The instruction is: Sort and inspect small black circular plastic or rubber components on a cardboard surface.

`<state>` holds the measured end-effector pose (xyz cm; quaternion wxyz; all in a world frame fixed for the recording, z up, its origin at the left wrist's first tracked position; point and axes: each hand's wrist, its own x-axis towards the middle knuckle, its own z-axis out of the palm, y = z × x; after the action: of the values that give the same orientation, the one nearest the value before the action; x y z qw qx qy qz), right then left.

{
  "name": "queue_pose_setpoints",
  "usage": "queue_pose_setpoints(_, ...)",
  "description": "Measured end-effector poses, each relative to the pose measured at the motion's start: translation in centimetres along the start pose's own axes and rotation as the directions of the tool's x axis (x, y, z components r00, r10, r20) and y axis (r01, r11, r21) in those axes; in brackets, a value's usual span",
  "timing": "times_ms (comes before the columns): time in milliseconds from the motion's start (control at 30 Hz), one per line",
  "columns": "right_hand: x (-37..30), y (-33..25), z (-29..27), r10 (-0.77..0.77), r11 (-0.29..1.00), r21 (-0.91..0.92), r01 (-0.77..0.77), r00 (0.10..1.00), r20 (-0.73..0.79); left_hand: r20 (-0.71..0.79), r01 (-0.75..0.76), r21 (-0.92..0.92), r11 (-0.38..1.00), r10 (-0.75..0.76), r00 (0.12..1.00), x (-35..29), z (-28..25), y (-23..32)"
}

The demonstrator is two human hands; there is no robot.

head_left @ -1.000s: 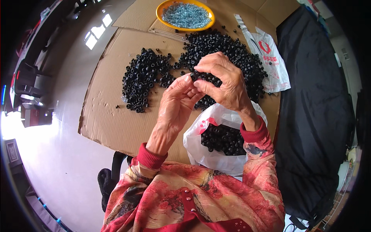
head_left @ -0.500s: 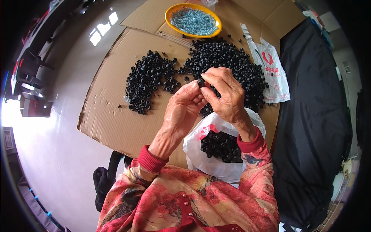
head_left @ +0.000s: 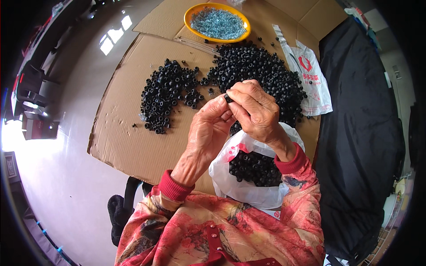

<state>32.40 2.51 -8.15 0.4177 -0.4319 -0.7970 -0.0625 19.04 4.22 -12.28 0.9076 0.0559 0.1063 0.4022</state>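
1. Where the two hands meet above the cardboard sheet [head_left: 128, 142], a small black ring-shaped part [head_left: 228, 98] is pinched between the fingertips of the left hand [head_left: 208, 131] and the right hand [head_left: 255, 111]; most of it is covered by the fingers, so its full shape cannot be made out.
2. Both hands are closed round that one part, thumbs and forefingers pressed together; whether either palm hides another piece cannot be told.
3. The right hand covers the near edge of the larger heap of black parts [head_left: 262, 75], so how far that heap runs toward the person is unclear.
4. A smaller heap of black parts [head_left: 166, 95] lies to the left, fully in view, with a few strays between the two heaps.
5. The white plastic bag [head_left: 248, 190], below the wrists and holding more black parts, is partly hidden by the right forearm.
6. A yellow bowl [head_left: 189, 13] of pale metal bits sits at the far edge; what the bits are is too small to tell.
7. A flat printed plastic bag [head_left: 313, 82] lies at the right, next to a black cloth [head_left: 359, 133].
8. Bare cardboard lies left of the smaller heap and near the left wrist; beyond its left edge is glossy floor [head_left: 57, 177].
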Motion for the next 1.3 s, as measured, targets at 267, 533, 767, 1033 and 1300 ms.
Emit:
queue_pose_setpoints(267, -0.8, 1.1, -2.3, 0.123, 0.992, -0.037, -0.119, 0.980, 0.157, -0.137, -0.029, 0.427, 0.904, 0.096, 0.986, 0.7, -0.2, 2.4)
queue_pose_setpoints(533, -3.9, -1.2, -5.5, 0.108, 0.952, 0.107, -0.287, 0.641, 0.760, -0.144, -0.096, 0.702, 0.706, 0.272, 0.952, -0.6, -3.2, 5.8)
queue_pose_setpoints(767, -2.9, 1.0, -4.4, 0.195, 0.961, 0.011, -0.276, 0.706, 0.681, 0.183, -0.200, 0.979, 0.042, 0.260, 0.948, -2.2, -6.0, 1.9)
queue_pose_setpoints(1033, -4.7, 4.5, 2.8, 0.106, 0.977, -0.204, 0.057, 0.702, 0.704, 0.580, -0.461, 0.613, -0.642, -0.032, 0.814, -0.8, -9.6, -1.7)
queue_pose_setpoints(1300, -4.6, 6.6, 4.4, 0.055, 0.991, -0.129, 0.033, 0.783, 0.619, 0.564, -0.363, 0.661, -0.656, 0.115, 0.818, -0.4, -10.2, 2.3)
